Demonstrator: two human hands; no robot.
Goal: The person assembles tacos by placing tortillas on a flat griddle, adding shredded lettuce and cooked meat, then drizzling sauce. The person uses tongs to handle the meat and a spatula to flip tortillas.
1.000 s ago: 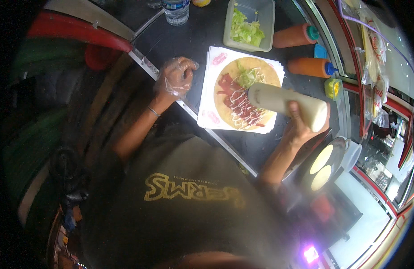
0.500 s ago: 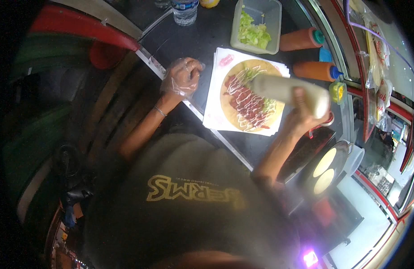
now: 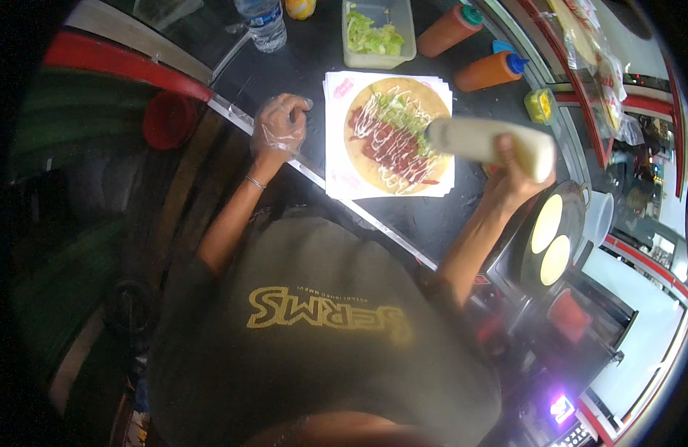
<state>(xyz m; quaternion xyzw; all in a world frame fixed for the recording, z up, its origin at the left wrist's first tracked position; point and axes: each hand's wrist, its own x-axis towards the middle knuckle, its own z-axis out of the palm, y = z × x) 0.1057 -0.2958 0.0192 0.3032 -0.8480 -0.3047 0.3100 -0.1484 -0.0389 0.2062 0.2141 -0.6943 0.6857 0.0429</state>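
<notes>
A round flatbread lies on a stack of white paper sheets. Along it runs a strip of reddish-brown meat beside shredded lettuce, both crossed by thin zigzags of white sauce. My right hand is wrapped around a pale squeeze bottle, tilted on its side with its nozzle over the flatbread's right edge. The bottle is slightly blurred. My left hand, in a clear plastic glove, is curled closed at the counter's edge, left of the paper, and nothing shows in its fingers.
A plastic tub of lettuce stands beyond the paper. A green-capped bottle, a blue-capped bottle and a small yellow container stand at right. Two pale rounds lie on a dark griddle. A water bottle is far left.
The view has shifted, moving the counter things left and up. White sauce lines now cross more of the lettuce. The bottle's nozzle has moved right across the flatbread. My left hand stays curled.
</notes>
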